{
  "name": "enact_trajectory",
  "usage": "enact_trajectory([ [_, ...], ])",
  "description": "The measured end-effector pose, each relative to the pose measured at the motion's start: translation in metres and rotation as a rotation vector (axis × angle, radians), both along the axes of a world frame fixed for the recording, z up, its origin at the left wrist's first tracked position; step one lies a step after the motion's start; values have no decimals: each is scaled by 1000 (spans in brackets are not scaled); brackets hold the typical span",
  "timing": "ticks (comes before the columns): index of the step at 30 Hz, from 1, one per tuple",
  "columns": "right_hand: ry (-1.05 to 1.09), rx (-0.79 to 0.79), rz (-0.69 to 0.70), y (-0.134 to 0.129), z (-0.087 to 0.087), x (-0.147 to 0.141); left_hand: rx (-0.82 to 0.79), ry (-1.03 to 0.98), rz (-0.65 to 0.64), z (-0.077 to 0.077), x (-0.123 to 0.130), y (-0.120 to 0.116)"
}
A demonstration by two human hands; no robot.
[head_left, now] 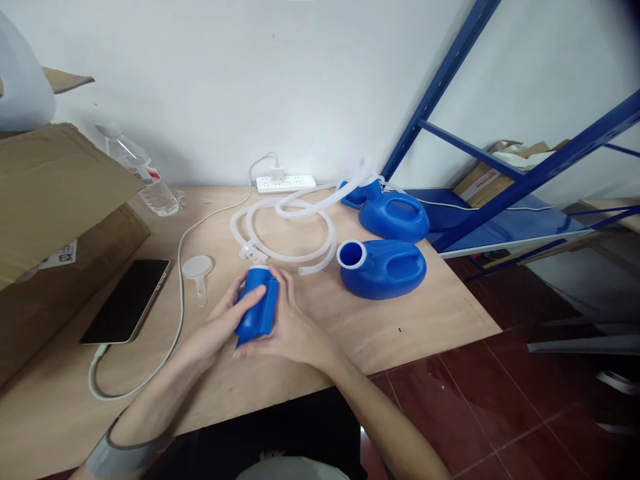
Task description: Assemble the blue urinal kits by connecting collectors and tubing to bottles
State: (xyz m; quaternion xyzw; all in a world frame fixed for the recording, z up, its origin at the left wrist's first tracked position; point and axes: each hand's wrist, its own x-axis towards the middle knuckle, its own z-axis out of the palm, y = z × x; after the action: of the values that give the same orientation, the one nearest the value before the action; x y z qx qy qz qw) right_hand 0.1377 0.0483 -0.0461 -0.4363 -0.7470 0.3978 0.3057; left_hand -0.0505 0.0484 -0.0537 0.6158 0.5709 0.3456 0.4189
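Note:
Both hands hold a blue tube-shaped plastic part (255, 308) with a white rim at its far end, above the table. My left hand (239, 310) wraps its left side, the thumb lying across its front. My right hand (287, 323) closes around its right side and underside. Just beyond the part lies a coil of clear plastic hose (285, 257) with a white clip (253, 251). To the right, a blue bottle (385, 270) with a handle lies on its side, its white-rimmed mouth facing me. Behind it is a second blue bottle (395, 217) with a blue piece at its neck.
A clear round-topped plastic piece (199, 273), a phone (127, 300) on a white cable, a cardboard box (65, 220) and a water bottle (145, 173) are at the left. A power strip (295, 183) sits by the wall. A blue metal rack (450, 140) stands right of the table.

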Motion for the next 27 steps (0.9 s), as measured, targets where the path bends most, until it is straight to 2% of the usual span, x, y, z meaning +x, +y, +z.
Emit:
enact_trajectory([
  [2, -144, 101, 92, 5, -2, 8, -10, 52, 41, 1, -3, 8],
  [4, -285, 209, 130, 10, -7, 24, 42, 176, 24, 5, -9, 17],
  [6, -411, 320, 48, 17, -15, 43, 102, 344, -32, 9, -18, 24],
  [9, -525, 400, -178, 27, -29, 69, 102, 473, -82, 12, -27, 32],
  [11, -558, 390, -238, 33, -38, 79, 89, 490, -83, 11, -27, 37],
  [17, -587, 350, -208, 43, -53, 79, 82, 567, 5, 7, -14, 42],
  [22, -581, 310, -191, 44, -52, 76, 16, 507, 50, 10, -16, 40],
  [27, -554, 293, -133, 40, -41, 66, 17, 412, 56, 9, -27, 41],
])
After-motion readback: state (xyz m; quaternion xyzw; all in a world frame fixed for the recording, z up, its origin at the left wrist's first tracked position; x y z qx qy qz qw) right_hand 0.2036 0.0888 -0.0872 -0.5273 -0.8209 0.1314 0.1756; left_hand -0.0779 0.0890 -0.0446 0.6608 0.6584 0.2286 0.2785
